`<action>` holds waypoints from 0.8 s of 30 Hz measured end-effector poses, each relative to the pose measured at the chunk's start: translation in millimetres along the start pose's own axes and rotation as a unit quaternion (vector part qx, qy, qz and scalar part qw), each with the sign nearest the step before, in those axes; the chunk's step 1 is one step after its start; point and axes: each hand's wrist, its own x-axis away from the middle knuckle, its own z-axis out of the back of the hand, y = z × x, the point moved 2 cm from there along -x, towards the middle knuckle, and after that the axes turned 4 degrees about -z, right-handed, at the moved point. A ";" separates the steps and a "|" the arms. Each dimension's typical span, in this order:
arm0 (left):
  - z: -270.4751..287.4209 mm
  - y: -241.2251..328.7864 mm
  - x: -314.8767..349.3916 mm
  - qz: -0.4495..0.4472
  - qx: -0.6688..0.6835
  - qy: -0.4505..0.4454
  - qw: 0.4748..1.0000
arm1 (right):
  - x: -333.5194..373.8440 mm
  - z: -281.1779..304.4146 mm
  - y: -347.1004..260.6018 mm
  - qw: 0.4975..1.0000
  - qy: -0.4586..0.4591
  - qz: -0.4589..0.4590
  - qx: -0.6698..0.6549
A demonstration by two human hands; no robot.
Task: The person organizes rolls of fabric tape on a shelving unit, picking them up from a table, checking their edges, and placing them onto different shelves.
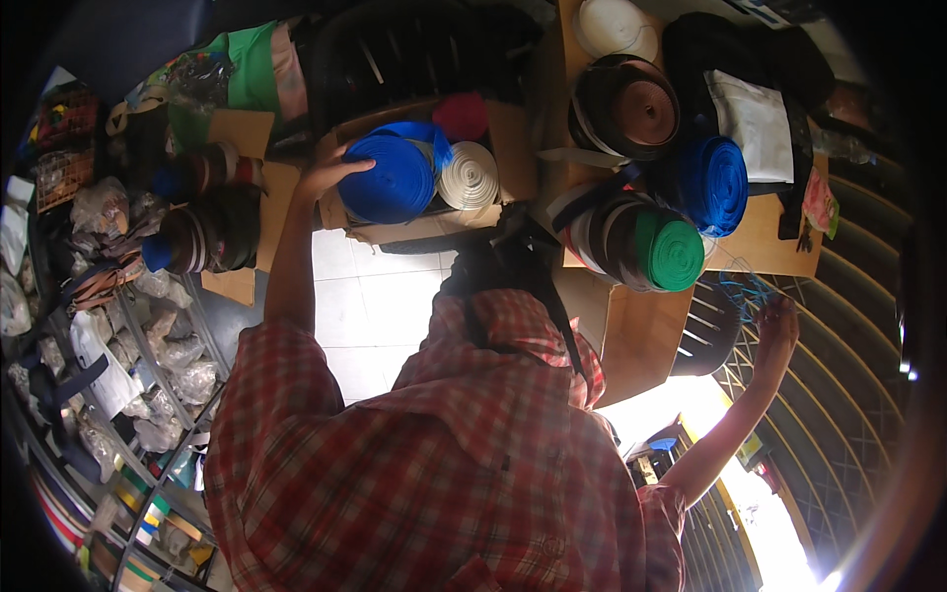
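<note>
My left hand [333, 176] is at the left edge of a large blue webbing roll [391, 185], one finger stretched over its flat face and the rest partly hidden. That roll sits in an open cardboard box [473, 219] beside a white webbing roll [467, 178], with a dark pink piece [460, 116] behind. A loose blue strap end [426, 131] lies across the roll's top. Far to the right, my right hand [777, 324] is raised with its fingers closed around a tangle of thin blue string [747, 288].
More rolls stand right of the box: green [675, 255], blue [720, 185], brown [646, 111] and white [616, 28]. Shelves with plastic bags [182, 365] line the left. A black chair [710, 321] is near my right hand, before a ribbed shutter [848, 395]. Dark rolls [212, 232] stand left.
</note>
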 end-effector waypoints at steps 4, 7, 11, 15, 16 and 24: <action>-4.2 14.4 4.8 0.025 -0.042 -0.013 0.999 | -3.9 4.1 3.6 0.998 -0.058 0.005 0.003; -1.9 6.6 -4.6 -0.090 -0.395 0.124 0.906 | -5.6 1.8 4.8 0.999 -0.050 0.003 -0.002; -9.1 27.5 -9.7 -0.174 -0.406 0.141 0.886 | -13.2 20.3 19.2 0.997 -0.072 -0.011 -0.023; -30.0 55.0 -19.7 -0.164 -0.492 0.049 0.854 | -22.6 37.9 35.9 0.997 -0.079 -0.007 0.010; -34.0 59.1 -20.3 -0.120 -0.488 0.030 0.864 | -19.2 34.0 35.0 0.998 -0.009 -0.006 0.057; -35.1 47.8 -37.1 -0.125 -0.454 -0.053 0.881 | 18.4 -11.5 2.8 0.968 0.092 0.013 0.231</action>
